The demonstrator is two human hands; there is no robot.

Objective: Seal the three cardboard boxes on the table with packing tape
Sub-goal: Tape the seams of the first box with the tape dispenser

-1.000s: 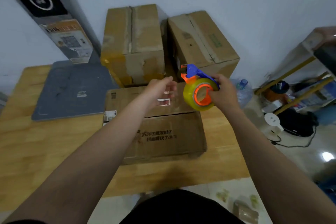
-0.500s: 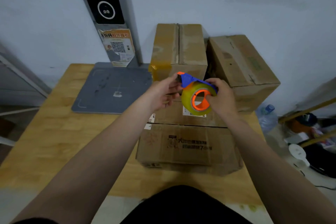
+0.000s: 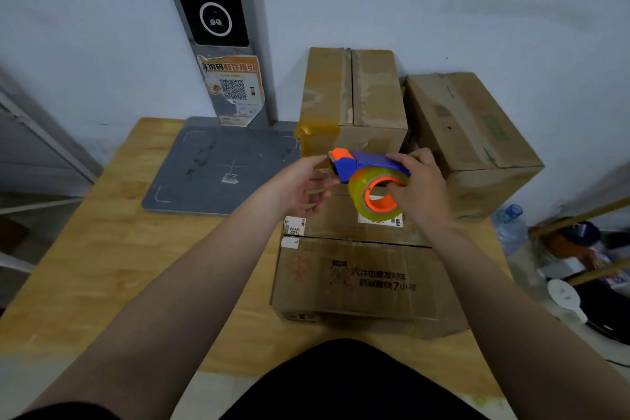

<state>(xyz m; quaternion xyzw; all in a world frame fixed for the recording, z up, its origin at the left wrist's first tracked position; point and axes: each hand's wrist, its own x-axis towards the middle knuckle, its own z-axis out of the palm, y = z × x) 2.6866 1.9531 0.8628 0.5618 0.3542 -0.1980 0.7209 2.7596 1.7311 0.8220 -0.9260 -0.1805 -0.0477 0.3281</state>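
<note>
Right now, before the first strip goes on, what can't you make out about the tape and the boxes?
Head view only.
- Tape's free end: clear film, too small; whether the left hand pinches it at the blue-and-orange tape dispenser is unclear.
- Far flap of the flat brown cardboard box: partly hidden by the right hand and yellowish tape roll.
- Top seam of the tall right cardboard box: blurred, taping unreadable.

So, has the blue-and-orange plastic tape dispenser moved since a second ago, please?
Yes: the tape dispenser shifted left, from right of the flat cardboard box's white label to over it.
</note>
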